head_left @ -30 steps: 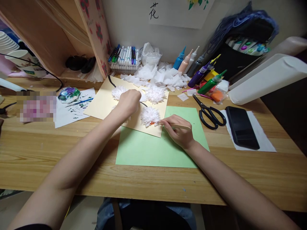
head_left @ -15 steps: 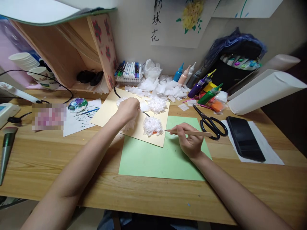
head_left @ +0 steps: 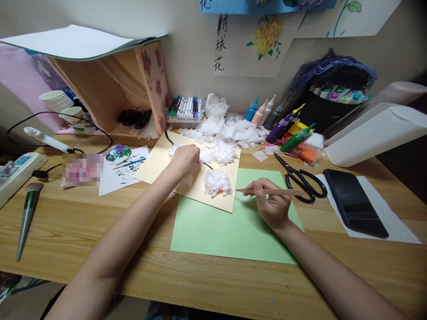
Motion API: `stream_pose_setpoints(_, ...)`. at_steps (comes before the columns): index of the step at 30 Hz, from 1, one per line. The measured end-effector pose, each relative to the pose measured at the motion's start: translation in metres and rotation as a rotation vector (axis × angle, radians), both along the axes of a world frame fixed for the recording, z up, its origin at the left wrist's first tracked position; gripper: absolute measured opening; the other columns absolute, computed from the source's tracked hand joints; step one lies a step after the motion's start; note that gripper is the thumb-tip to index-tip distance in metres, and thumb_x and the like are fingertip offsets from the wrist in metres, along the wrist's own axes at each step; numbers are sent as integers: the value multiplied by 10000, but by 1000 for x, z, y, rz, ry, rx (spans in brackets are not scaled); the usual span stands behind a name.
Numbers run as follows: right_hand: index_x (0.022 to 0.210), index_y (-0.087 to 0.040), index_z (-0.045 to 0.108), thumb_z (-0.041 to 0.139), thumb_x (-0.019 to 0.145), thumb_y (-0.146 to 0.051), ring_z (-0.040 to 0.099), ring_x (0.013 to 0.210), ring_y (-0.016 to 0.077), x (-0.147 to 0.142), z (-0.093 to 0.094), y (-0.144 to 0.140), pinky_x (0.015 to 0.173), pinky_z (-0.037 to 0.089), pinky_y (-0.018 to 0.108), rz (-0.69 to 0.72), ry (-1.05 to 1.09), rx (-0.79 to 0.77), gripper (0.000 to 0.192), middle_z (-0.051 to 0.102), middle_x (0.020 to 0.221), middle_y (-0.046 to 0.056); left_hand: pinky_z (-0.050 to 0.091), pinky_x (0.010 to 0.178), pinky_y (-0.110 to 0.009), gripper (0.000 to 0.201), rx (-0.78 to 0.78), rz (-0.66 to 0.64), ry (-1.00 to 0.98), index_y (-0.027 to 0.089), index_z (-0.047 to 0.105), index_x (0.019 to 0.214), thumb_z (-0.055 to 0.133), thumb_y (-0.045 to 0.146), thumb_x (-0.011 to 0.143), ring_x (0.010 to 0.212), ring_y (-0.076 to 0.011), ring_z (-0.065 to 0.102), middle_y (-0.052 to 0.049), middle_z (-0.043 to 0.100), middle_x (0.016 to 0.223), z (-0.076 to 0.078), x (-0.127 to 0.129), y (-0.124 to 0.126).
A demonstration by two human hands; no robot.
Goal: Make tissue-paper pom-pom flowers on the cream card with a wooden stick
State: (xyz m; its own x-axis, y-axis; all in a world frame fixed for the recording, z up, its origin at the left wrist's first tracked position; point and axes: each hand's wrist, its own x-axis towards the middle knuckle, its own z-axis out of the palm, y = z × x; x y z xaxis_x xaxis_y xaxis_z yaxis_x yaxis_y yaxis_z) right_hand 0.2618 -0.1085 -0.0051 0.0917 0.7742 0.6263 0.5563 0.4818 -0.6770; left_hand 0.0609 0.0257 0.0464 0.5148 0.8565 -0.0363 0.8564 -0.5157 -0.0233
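Tissue flower (head_left: 217, 182) just beyond stick (head_left: 271, 192) tip

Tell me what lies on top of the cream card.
Three white tissue flowers show on the cream card, clearest one nearest the stick. A black curved line is drawn there. The left hand covers part of another flower and line.

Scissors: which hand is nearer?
Right. The right hand, holding a thin wooden stick, sits just left of the scissors, not touching them. The left hand rests on the cream paper, further left past the tissue flowers.
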Motion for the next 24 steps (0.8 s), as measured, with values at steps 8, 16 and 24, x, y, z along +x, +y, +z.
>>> stream_pose_setpoints(8, 648, -188, 607, 501, 877, -144, 616, 552, 117, 1, 1, 0, 546, 484, 262, -4, 10, 32, 256, 637, 588, -14, 433, 659, -278, 188, -66, 25, -146, 141, 684, 816, 514, 142, 735, 794, -208, 614, -94, 686, 858, 7, -10, 8)
stream_pose_setpoints(16, 680, -187, 611, 491, 885, -169, 623, 544, 125, 0, -2, -1, 533, 486, 269, 14, 63, 9, 238, 633, 592, -9, 403, 626, -235, 186, -358, -134, -348, 157, 693, 802, 560, 276, 753, 753, -152, 596, -45, 698, 837, 48, -16, -6)
stream_pose_setpoints(24, 698, -198, 617, 456, 904, -216, 601, 536, 136, -4, -1, -10, 522, 478, 291, 104, 99, 50, 263, 639, 582, 9, 420, 630, -215, 155, -739, -338, -232, 180, 712, 787, 571, 232, 750, 741, -134, 621, -12, 725, 804, 36, 10, -30)
